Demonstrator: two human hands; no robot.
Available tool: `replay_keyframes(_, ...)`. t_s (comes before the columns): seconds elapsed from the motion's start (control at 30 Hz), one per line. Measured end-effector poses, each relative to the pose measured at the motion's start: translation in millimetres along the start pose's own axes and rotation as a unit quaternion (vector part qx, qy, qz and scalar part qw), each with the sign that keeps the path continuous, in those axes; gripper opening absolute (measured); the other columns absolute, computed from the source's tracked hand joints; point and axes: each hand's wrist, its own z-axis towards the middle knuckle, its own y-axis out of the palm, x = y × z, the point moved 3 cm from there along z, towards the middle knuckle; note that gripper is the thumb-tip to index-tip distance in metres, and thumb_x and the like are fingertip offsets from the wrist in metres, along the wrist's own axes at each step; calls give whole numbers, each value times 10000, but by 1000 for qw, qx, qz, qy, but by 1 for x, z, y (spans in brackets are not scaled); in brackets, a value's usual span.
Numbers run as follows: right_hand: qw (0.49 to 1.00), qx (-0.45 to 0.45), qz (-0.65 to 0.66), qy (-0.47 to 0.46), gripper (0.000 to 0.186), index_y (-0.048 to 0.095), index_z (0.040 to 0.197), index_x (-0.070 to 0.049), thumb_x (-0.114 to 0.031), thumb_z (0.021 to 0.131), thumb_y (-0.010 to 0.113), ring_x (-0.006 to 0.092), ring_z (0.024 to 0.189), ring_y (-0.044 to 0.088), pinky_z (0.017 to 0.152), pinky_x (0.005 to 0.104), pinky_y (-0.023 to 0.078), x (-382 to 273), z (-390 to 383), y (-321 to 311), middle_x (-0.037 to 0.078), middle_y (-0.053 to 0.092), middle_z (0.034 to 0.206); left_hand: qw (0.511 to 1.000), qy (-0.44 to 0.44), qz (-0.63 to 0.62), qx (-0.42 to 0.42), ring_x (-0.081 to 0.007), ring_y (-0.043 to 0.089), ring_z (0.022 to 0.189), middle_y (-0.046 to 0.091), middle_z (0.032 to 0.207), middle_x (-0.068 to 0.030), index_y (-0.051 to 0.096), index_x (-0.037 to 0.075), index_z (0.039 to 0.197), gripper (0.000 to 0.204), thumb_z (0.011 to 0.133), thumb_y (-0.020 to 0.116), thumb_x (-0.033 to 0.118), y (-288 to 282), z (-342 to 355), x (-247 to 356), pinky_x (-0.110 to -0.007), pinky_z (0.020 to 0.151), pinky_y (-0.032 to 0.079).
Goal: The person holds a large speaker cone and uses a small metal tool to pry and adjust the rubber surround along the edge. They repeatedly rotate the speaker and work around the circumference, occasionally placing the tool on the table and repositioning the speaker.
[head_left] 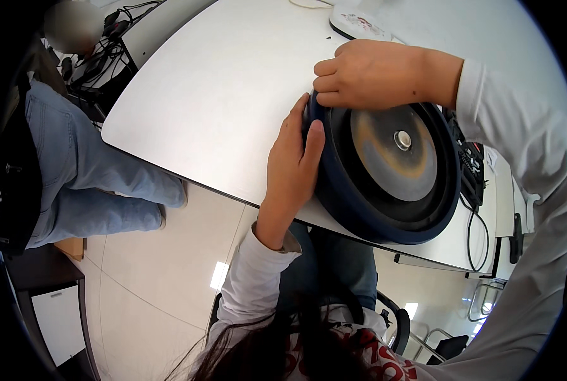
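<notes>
A large round wheel-like disc [385, 171] with a dark blue rim, black inner ring and worn grey centre plate with a metal hub lies near the front edge of a white table [213, 95]. My left hand [293, 162] presses flat against the disc's left rim, thumb on top of the rim. My right hand [366, 73] comes in from the right and curls its fingers over the disc's upper left edge. Both wrists wear white sleeves.
Another person in blue jeans [86, 171] sits at the left by a tangle of black cables [105, 38]. A white oval object [359, 22] lies at the table's far edge. A black device [470, 168] with cables sits right of the disc. Tiled floor lies below.
</notes>
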Motion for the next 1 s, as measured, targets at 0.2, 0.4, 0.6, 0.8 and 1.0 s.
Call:
replay_keyframes(0.2,998,-33,23,42,95,582,819,-60,-153,823,600,195,781,600,654,325,500,-3,-3,-1,57,572,726,1000,10,6,10,-377,521,1188,506,1318,-247,399,-1,1389,582,991,379,423,-2,-3,-3,-384,993,402)
replay_keyframes(0.4,834,-208,362,360,284,636,764,-24,-218,938,523,283,718,626,673,379,491,9,16,3,117,631,711,1000,9,-6,25,-372,542,1158,530,1291,-240,422,18,1383,573,988,387,431,-3,-5,0,-381,979,412)
replay_keyframes(0.6,934,-176,235,202,343,599,748,9,-224,961,465,345,695,611,671,414,470,-2,16,12,165,611,703,999,11,8,29,-362,562,1116,554,1255,-236,436,20,1375,580,983,397,446,-8,-3,-1,-376,962,420)
replay_keyframes(0.8,929,-183,224,231,200,517,931,48,-151,916,504,347,757,615,695,415,483,-10,9,-10,190,603,752,999,17,15,23,-361,566,1104,556,1247,-242,437,13,1369,578,982,401,441,-8,-3,0,-375,954,422)
replay_keyframes(1.0,997,-22,-4,73,99,575,876,-23,-82,796,579,223,863,633,697,351,534,-6,-3,-5,66,573,749,1000,11,3,24,-360,567,1088,560,1235,-243,430,8,1369,575,982,404,433,-5,-5,0,-373,947,424)
